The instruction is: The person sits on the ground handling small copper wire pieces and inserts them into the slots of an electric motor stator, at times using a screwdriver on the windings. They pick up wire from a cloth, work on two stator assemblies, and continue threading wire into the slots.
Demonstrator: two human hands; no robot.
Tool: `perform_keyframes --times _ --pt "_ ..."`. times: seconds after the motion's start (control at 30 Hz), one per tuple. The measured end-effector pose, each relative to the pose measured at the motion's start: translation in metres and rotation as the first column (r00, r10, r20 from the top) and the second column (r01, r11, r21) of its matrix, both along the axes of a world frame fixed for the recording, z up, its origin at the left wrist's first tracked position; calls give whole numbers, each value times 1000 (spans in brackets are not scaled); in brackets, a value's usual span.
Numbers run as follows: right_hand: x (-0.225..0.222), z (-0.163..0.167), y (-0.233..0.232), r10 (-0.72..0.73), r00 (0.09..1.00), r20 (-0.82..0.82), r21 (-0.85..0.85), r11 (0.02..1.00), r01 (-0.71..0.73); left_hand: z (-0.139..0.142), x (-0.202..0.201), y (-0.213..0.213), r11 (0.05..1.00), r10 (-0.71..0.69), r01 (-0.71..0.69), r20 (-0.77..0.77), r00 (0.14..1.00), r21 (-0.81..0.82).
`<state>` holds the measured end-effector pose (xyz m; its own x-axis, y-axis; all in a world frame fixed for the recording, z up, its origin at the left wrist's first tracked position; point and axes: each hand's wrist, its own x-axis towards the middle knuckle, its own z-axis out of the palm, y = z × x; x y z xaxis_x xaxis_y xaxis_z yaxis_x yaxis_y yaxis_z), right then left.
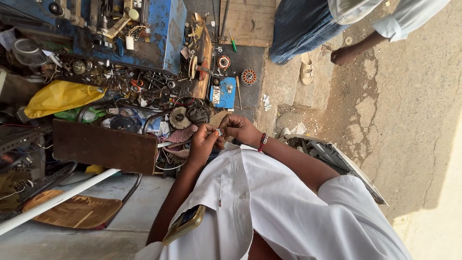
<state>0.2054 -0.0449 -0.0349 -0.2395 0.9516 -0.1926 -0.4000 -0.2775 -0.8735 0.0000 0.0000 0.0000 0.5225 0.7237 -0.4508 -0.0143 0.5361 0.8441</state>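
Small pale part point(219, 131) pinched between the fingers of both hands — too tiny to tell what it is. Left hand point(202, 143) has fingers narrow, closed on the part from below-left; right hand point(239, 129) fingers also narrow on it from the other side, red thread band point(263, 142) at its wrist. Both hands meet just above the white shirt front point(269, 202).

Risk, as a judgement: grip is fingertip-only, so a slip would drop the part straight down into the scrap pile beyond the fingers — round motor parts point(180, 118), wires, screws — where it would be hard to find. Phone point(185, 224) sticks out of the shirt pocket, well behind the fingers; leaning forward could tip it out. Another person's hand point(342, 56) is well apart, far side.
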Motion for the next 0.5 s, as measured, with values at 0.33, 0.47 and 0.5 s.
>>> perform_keyframes --times 0.33,0.47,0.5 --pt "-19 6 23 37 999 4 7 999 -37 -7 -15 7 957 34 -5 -96 995 290" --pt "-19 17 22 62 996 61 17 998 -63 -8 -19 8 989 27 -21 -36 999 146" --pt "-21 18 21 68 996 50 14 998 -69 -9 -22 6 991 21 -17 -33 999 135"
